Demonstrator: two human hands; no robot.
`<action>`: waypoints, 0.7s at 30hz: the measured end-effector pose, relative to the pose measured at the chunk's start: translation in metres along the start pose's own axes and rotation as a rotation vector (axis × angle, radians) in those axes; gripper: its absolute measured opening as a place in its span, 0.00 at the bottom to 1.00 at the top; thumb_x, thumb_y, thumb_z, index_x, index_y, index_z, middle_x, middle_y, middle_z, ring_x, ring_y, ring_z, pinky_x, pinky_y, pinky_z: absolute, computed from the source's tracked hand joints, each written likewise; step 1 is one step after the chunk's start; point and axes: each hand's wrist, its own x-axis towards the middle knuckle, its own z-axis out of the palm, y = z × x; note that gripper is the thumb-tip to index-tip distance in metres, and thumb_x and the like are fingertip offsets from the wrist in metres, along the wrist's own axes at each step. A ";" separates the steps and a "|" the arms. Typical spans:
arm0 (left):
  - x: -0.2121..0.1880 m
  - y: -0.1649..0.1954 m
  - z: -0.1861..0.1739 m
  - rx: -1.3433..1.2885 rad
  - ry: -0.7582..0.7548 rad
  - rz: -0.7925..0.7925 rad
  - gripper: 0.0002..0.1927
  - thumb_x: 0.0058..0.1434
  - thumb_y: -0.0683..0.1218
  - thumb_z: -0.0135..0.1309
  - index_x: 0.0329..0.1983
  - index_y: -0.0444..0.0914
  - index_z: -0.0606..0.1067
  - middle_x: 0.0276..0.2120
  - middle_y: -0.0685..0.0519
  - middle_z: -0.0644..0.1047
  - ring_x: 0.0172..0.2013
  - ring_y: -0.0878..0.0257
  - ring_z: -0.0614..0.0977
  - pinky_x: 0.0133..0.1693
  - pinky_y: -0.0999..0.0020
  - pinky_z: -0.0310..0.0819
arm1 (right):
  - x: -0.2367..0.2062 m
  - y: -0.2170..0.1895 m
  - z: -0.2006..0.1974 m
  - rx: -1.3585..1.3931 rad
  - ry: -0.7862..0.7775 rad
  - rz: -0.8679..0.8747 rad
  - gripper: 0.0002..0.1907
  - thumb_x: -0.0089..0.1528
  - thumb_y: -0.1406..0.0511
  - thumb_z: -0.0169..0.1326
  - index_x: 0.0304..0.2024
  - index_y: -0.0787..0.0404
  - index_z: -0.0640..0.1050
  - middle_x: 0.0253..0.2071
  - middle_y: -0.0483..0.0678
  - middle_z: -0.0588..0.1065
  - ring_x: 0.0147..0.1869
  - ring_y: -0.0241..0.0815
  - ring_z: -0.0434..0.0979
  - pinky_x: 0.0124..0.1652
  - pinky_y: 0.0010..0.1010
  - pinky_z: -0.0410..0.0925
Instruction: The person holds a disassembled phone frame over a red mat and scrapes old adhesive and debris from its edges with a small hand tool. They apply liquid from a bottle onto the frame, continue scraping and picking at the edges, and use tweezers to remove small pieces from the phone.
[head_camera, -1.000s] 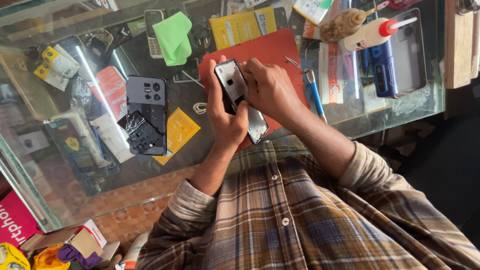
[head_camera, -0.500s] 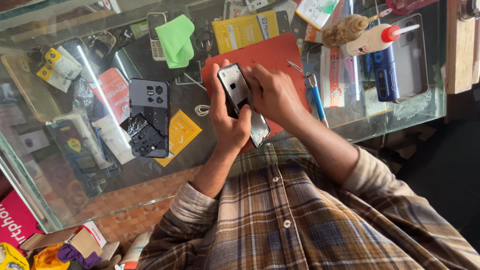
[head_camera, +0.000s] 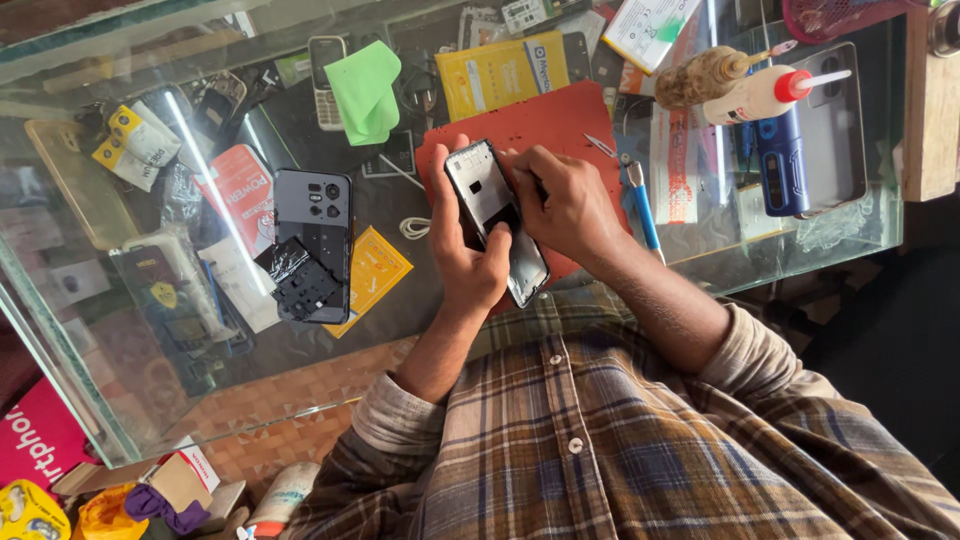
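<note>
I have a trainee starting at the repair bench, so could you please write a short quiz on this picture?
1. True or false: both hands are on the opened phone.
2. What lies on the dark phone on the glass counter? A) a black inner cover B) a green cloth C) a glue bottle
3. What colour is the mat under the hands?

Key:
1. True: the left hand has it in its grip and the right hand works at its edge.
2. A, the black cover.
3. Red.
</note>
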 end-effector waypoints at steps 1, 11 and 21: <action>0.000 0.000 0.000 0.011 -0.001 0.004 0.47 0.56 0.33 0.46 0.81 0.32 0.47 0.77 0.41 0.59 0.73 0.52 0.65 0.74 0.59 0.58 | 0.000 0.000 0.001 0.005 0.003 0.001 0.04 0.65 0.75 0.55 0.40 0.65 0.73 0.34 0.58 0.78 0.39 0.61 0.81 0.34 0.43 0.72; 0.002 0.003 -0.004 0.095 0.005 0.056 0.47 0.56 0.34 0.47 0.80 0.31 0.48 0.75 0.41 0.63 0.71 0.52 0.69 0.72 0.60 0.63 | 0.001 -0.009 0.005 -0.002 0.018 0.011 0.05 0.66 0.74 0.54 0.44 0.66 0.76 0.35 0.59 0.78 0.38 0.60 0.82 0.34 0.43 0.72; -0.001 0.006 -0.004 0.145 0.006 0.038 0.46 0.57 0.34 0.46 0.81 0.31 0.48 0.75 0.39 0.64 0.72 0.51 0.69 0.72 0.60 0.63 | 0.005 -0.010 0.000 -0.120 -0.062 -0.072 0.04 0.65 0.74 0.54 0.43 0.64 0.74 0.31 0.57 0.76 0.37 0.62 0.80 0.33 0.49 0.70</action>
